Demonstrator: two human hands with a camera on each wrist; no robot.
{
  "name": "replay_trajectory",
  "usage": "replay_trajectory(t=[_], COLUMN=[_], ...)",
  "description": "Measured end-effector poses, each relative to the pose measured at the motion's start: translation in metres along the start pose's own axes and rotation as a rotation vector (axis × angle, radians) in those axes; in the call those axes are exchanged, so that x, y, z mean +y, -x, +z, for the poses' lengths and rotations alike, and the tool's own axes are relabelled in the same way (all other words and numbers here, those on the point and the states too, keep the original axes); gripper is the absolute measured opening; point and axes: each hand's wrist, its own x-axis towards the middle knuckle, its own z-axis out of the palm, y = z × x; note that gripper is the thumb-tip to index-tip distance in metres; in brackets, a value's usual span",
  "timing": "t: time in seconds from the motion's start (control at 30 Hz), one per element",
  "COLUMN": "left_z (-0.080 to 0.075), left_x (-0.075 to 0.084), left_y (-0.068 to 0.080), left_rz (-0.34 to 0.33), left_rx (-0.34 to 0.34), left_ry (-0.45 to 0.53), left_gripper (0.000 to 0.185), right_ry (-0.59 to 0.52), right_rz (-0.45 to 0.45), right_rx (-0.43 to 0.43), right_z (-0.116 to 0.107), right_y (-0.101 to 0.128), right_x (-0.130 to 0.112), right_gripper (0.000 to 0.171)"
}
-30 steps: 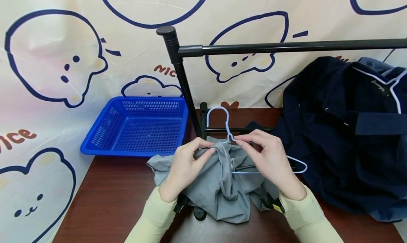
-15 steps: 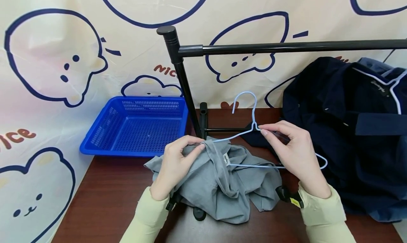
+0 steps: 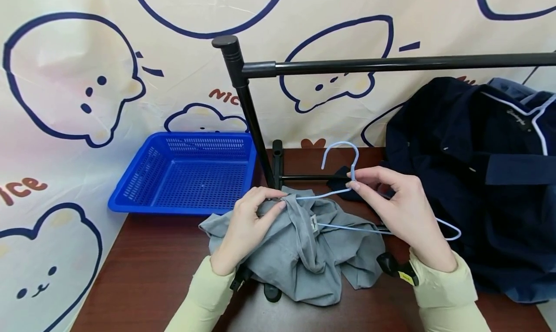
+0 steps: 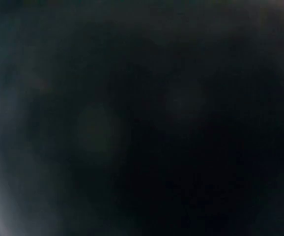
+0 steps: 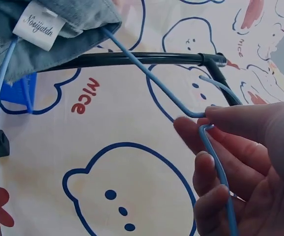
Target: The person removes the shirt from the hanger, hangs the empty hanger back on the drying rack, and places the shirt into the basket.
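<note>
- While the thin pale-blue wire hanger [image 3: 347,201] is sitting part-way in the neck of the crumpled grey cotton shirt [image 3: 299,255] on the dark wooden table [image 3: 143,274], the better way is probably easing one shoulder of the wire in at a time, keeping the collar bunched open
- The right hand [image 3: 401,216] is pinching the hanger just below its hook, thumb and fingertips [image 5: 201,135] closing together on the wire
- The left hand [image 3: 247,228] is gripping the collar, fingers curling into the cloth; its wrist view is showing only darkness
</note>
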Motion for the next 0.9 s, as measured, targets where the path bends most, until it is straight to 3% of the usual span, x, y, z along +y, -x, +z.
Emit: replay_trajectory(t=[0.17,0.27,0.4,0.5,0.63,0.7,0.77,0.83,0.9], left_z=[-0.001,-0.003,-0.003,-0.001,0.004,0.008,0.010,0.012,0.012], left_x=[-0.003,-0.005,-0.007,-0.008,-0.009,-0.010,-0.010,-0.012,-0.012], left_y=[-0.002,0.000,0.004,0.006,0.009,0.011,0.011,0.009,0.005], left_rz=[0.012,-0.027,-0.133,-0.170,-0.146,-0.131,-0.128,-0.144,-0.163], left_rx=[0.006,-0.011,-0.109,-0.211,-0.340,-0.370,-0.347,-0.269,-0.178], left_ry=[-0.033,-0.060,-0.158,-0.255,-0.369,-0.420,-0.471,-0.512,-0.524], left_gripper=[0.019,0.020,0.025,0.018,0.030,0.033,0.022,0.008,0.016], right_ry=[0.025,0.066,0.092,0.088,0.054,0.033,0.016,0.007,0.001], right_rz=[-0.024,-0.026,-0.006,0.019,0.069,0.100,0.118,0.107,0.092], right_rx=[0.055,0.107,0.173,0.216,0.316,0.381,0.439,0.475,0.499], right_z=[-0.009,-0.019,-0.033,-0.041,-0.046,-0.045,-0.045,-0.044,-0.043], right_y=[0.001,0.001,0.003,0.005,0.006,0.006,0.005,0.004,0.004], right_x=[0.000,0.002,0.005,0.007,0.007,0.007,0.007,0.007,0.007], right_gripper=[0.020,0.021,0.021,0.021,0.020,0.019,0.018,0.017,0.017])
